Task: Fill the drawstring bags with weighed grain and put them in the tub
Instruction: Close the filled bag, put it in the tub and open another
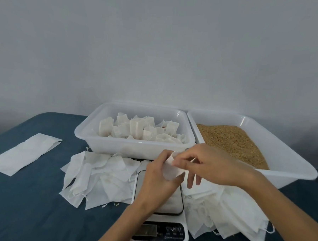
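My left hand grips a small white drawstring bag above the kitchen scale. My right hand pinches the bag's top edge, the other fingers spread. Behind the hands, the left white tub holds several filled bags. The right white tub holds brown grain. Empty bags lie in a heap left of the scale and in another heap right of it.
Everything sits on a dark blue cloth-covered table. A flat white sheet lies at the far left. A few loose grains lie by the left heap. A plain grey wall stands behind the tubs.
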Demonstrator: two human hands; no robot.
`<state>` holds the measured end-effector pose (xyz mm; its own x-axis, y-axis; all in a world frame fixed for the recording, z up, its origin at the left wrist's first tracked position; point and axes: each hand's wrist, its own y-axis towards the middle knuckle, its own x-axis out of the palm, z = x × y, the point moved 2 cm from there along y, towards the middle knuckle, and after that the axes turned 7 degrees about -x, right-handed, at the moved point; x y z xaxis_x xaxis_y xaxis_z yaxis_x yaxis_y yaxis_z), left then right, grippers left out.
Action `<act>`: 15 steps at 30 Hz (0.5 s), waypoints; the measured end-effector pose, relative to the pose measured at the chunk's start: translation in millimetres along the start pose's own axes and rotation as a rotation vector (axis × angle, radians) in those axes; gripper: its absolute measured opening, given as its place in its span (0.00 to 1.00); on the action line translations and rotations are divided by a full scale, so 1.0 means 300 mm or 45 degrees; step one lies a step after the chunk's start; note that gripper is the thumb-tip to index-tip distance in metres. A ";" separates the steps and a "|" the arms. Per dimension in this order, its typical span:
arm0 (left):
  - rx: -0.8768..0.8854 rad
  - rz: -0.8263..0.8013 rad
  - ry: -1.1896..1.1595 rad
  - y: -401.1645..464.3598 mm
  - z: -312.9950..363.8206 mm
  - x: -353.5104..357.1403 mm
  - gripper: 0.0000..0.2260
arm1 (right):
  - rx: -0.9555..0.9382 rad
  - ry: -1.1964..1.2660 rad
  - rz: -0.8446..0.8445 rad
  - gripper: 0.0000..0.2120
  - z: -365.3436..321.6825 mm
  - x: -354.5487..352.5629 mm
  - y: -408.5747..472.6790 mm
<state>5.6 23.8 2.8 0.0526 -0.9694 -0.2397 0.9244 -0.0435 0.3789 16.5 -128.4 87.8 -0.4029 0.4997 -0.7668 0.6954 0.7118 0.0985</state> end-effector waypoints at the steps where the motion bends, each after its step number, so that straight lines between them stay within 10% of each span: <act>1: -0.023 0.004 -0.055 0.001 -0.001 -0.006 0.12 | 0.009 0.092 0.079 0.16 0.018 -0.023 -0.005; 6: -0.233 -0.007 -0.285 0.019 -0.034 -0.021 0.10 | 0.349 -0.069 0.704 0.06 0.345 -0.271 -0.122; 10: -0.301 -0.057 -0.380 0.027 -0.051 -0.021 0.12 | 0.989 -0.661 0.162 0.20 0.644 -0.333 -0.223; 15: -0.301 -0.053 -0.400 0.035 -0.068 -0.025 0.13 | 0.987 -0.760 -0.118 0.12 0.713 -0.296 -0.200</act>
<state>22.8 35.6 -9.7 -0.0714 -0.9963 0.0485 0.9867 -0.0635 0.1498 137.9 -321.0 14.2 -0.2569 -0.0246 -0.9661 0.9601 0.1081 -0.2580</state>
